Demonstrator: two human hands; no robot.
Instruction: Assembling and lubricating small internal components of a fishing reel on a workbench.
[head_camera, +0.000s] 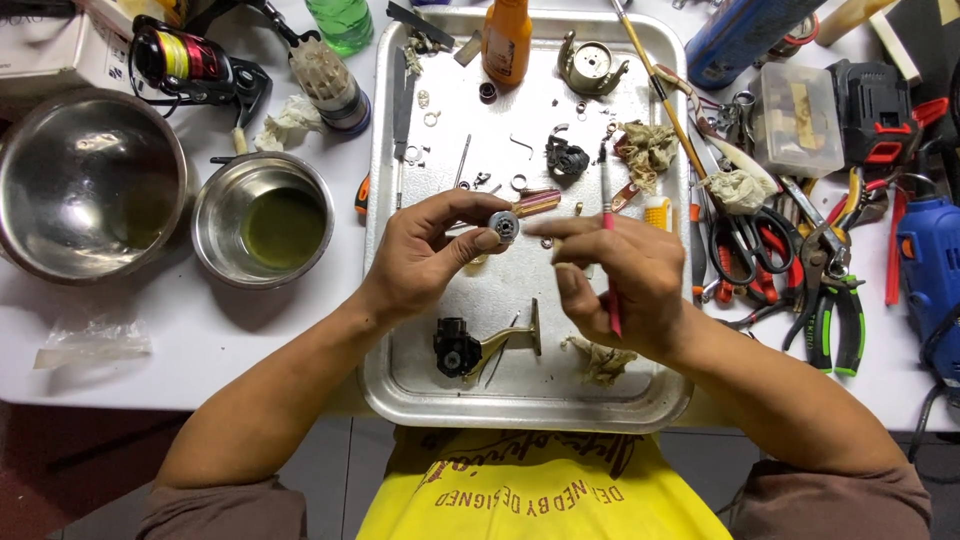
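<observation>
— Left hand (425, 255)? Pinching a small round metal part (503, 226) between thumb and fingers, raised over the metal tray (520, 400), face turned for access.

— Right hand (620, 275)? Closed on one thin red-handled tool (608, 240), forefinger tip at the part.

— Counted? Two steel bowls (262, 218) left on the worktop (250, 340); one tray.

Bright, even overhead light; sharp focus, soft shadows.

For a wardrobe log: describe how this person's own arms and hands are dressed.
Both hands, left hand and right hand, are bare: no gloves, rings or watch show. The forearms are uncovered as well. Dull brown short sleeves cover the upper arms at the bottom edge, beside a yellow printed garment across the front.
</observation>
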